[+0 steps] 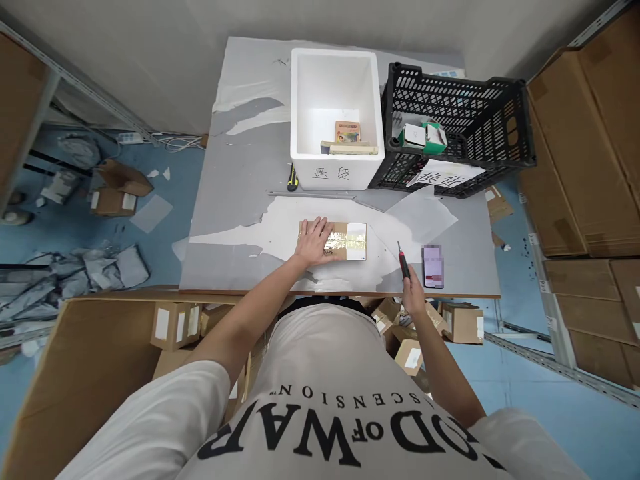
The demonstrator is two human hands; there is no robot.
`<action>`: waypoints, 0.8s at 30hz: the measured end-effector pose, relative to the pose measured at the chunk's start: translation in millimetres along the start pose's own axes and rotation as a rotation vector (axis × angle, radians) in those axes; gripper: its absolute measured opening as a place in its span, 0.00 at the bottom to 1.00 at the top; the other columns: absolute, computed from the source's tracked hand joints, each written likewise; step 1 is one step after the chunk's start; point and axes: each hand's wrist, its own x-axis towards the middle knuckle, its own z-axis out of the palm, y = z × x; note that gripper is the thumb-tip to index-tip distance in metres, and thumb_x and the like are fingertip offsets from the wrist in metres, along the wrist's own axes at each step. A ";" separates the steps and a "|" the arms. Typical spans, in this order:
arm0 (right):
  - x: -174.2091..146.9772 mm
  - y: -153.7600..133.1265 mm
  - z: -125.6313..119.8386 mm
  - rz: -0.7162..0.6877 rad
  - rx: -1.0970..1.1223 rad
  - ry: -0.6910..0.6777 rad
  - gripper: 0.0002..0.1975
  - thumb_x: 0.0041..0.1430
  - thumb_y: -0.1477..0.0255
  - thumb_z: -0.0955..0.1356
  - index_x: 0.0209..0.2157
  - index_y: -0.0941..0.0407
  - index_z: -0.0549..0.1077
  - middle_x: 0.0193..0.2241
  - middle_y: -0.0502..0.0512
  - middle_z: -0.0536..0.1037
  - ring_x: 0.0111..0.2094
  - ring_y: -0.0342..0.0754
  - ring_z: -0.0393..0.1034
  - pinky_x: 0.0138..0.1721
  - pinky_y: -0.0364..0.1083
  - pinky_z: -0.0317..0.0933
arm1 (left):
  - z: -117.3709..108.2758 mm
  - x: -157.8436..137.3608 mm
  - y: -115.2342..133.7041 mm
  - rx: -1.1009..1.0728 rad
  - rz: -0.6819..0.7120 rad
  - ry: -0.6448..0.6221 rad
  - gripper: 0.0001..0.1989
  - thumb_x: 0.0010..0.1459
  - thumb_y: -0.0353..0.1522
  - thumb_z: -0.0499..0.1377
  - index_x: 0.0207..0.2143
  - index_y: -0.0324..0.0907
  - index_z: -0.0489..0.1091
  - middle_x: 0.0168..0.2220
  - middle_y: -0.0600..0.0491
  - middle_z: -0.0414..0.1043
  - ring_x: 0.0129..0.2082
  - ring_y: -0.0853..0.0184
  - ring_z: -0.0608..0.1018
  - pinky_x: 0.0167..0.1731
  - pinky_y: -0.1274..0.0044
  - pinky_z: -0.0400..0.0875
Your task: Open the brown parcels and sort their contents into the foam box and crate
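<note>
A flat cardboard box [340, 250] with shiny tape and a white label lies on the table. My left hand [313, 243] rests on its left part, palm down, fingers stretched out and spread. In my right hand [413, 292], near the table's front edge, is a knife-like tool [403, 265] with a red-and-black handle and a thin metal tip pointing away from me. The fingers are wrapped round the lower handle. The tool is apart from the box. Just right of this hand, a phone [433, 267] with a lit screen lies on the table.
Behind the box stands a white foam bin [334, 172] holding several small boxes or books. A black plastic crate [457, 150] with small cartons is beside it. A yellow-black utility knife [293, 178] lies by the bin. Below the table edge are several cardboard boxes [463, 323].
</note>
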 end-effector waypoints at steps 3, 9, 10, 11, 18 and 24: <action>16.1 -1.0 26.2 -0.010 -0.346 0.084 0.30 0.64 0.61 0.52 0.66 0.53 0.49 0.51 0.64 0.64 0.49 0.57 0.65 0.51 0.54 0.59 | -0.9 -2.8 2.8 0.045 0.024 0.029 0.40 0.56 0.52 0.52 0.64 0.38 0.53 0.65 0.37 0.50 0.66 0.47 0.49 0.62 0.54 0.31; 37.9 4.4 67.2 0.081 -0.686 0.125 0.30 0.63 0.68 0.56 0.66 0.54 0.47 0.47 0.66 0.62 0.47 0.58 0.65 0.48 0.54 0.58 | 3.2 -37.3 18.3 0.126 0.082 0.032 0.32 0.61 0.47 0.48 0.62 0.38 0.56 0.65 0.38 0.52 0.65 0.50 0.53 0.62 0.55 0.39; 39.7 6.8 69.9 0.073 -0.708 0.130 0.30 0.63 0.68 0.56 0.66 0.53 0.47 0.47 0.66 0.62 0.46 0.58 0.65 0.48 0.54 0.58 | 5.3 -45.2 20.2 0.132 0.091 0.028 0.32 0.61 0.46 0.49 0.61 0.37 0.57 0.64 0.38 0.53 0.65 0.49 0.54 0.62 0.55 0.40; 40.9 9.3 71.6 0.064 -0.725 0.136 0.30 0.63 0.69 0.56 0.66 0.53 0.47 0.47 0.66 0.62 0.46 0.58 0.65 0.47 0.54 0.58 | 7.5 -52.5 21.6 0.133 0.090 0.024 0.32 0.61 0.46 0.49 0.61 0.37 0.57 0.63 0.37 0.55 0.64 0.49 0.56 0.62 0.55 0.41; 36.3 20.0 75.7 -0.002 -0.814 0.181 0.30 0.62 0.69 0.57 0.66 0.55 0.50 0.47 0.69 0.64 0.49 0.62 0.61 0.46 0.57 0.58 | 20.4 -71.0 19.8 0.119 0.051 0.012 0.33 0.60 0.45 0.51 0.63 0.38 0.54 0.62 0.39 0.56 0.64 0.49 0.55 0.61 0.56 0.44; 42.4 -7.2 60.3 -0.086 -0.700 0.297 0.31 0.62 0.64 0.57 0.64 0.58 0.52 0.57 0.72 0.56 0.56 0.67 0.55 0.51 0.63 0.53 | 26.0 -72.3 13.1 0.125 0.076 -0.016 0.33 0.61 0.44 0.49 0.64 0.37 0.52 0.64 0.40 0.53 0.65 0.49 0.53 0.62 0.59 0.44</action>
